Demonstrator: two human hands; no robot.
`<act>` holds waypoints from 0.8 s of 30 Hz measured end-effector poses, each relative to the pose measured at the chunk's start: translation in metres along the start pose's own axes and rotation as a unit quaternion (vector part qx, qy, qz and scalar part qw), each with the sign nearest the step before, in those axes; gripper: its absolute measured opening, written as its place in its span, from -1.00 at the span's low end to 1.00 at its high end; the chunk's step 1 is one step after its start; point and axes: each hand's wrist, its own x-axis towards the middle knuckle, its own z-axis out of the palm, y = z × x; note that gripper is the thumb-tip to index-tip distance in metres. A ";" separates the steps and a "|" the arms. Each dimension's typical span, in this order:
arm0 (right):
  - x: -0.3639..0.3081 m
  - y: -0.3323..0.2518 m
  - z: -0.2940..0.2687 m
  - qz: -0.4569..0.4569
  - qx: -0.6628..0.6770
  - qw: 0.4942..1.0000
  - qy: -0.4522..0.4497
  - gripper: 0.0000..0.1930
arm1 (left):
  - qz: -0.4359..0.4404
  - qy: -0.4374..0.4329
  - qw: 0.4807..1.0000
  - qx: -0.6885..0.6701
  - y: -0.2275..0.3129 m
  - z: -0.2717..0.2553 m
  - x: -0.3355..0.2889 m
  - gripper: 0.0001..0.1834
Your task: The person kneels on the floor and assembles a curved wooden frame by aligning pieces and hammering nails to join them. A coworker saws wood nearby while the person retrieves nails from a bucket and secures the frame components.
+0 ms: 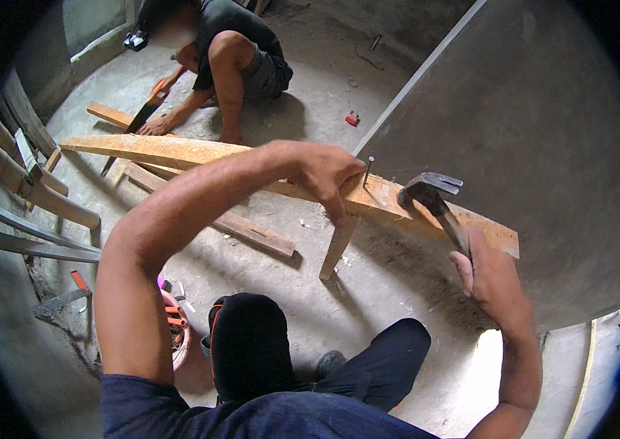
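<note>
My right hand (491,276) is closed round the handle of a claw hammer (434,192), whose head is over the right part of a long wooden beam (390,199). A nail (368,172) stands upright in the beam's top face, left of the hammer head and apart from it. My left hand (328,178) grips the beam just left of the nail, fingers bent down over its near side. Under that hand a short wooden piece (339,249) slants down from the beam to the floor; whether my fingers also hold it I cannot tell.
Across the beam a crouching person (240,69) holds a handsaw (148,110) against another timber. A loose plank (255,234) lies on the concrete floor. Beside my left knee stands a pink bucket (183,344) of tools. A try square (61,301) is far left; a grey panel (529,124) rises at right.
</note>
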 end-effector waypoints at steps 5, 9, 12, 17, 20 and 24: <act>0.000 -0.006 -0.007 0.010 -0.019 1.000 -0.016 -0.63 | -0.006 -0.092 0.989 -0.114 -0.024 -0.013 -0.004 -0.03; 0.002 -0.011 -0.009 0.038 -0.022 0.998 -0.037 -0.63 | -0.018 -0.081 0.984 -0.160 -0.032 -0.007 -0.004 0.02; 0.000 -0.014 -0.013 -0.010 -0.033 0.999 -0.005 -0.60 | -0.014 -0.050 0.988 -0.146 -0.033 -0.003 -0.006 -0.03; 0.002 -0.012 -0.032 -0.053 -0.009 0.999 -0.007 -0.54 | -0.021 -0.029 0.993 -0.116 -0.030 -0.003 -0.002 -0.14; 0.012 -0.014 -0.054 -0.116 0.018 0.992 0.036 -0.55 | -0.004 -0.009 0.998 -0.064 -0.028 -0.004 -0.003 -0.32; 0.025 -0.031 -0.088 -0.088 0.127 0.964 0.218 -0.52 | -0.003 -0.013 0.994 -0.106 -0.028 -0.006 -0.007 -0.36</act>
